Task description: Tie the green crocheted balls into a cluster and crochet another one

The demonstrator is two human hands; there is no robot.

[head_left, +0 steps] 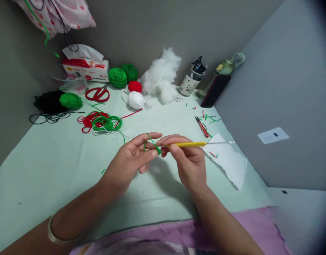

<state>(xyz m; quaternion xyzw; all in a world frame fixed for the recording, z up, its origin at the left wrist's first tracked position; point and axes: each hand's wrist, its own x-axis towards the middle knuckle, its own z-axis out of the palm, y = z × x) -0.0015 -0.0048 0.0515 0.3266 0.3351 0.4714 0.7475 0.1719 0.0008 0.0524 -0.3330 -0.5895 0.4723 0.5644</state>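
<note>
My right hand (188, 159) is closed around a crochet hook with a yellow handle (191, 144), its thin metal end reaching out to the right. The other end of the hook points left, at the work in my left hand (131, 157). Thumb and fingers of that hand pinch a small piece of green yarn (159, 151). A green strand is looped over the raised left index finger and runs down to the pinch. More green yarn trails toward a loose coil of green yarn (107, 123) on the table. The hook's tip is partly hidden by fingers.
Red yarn (87, 121) lies beside the coil. Behind are red-handled scissors (97, 94), a white yarn ball (136, 100), green balls (117, 78), white stuffing (163, 78) and a tissue box (96, 71). To the right lie thread snips (202, 127), paper (228, 163) and a bottle (218, 79).
</note>
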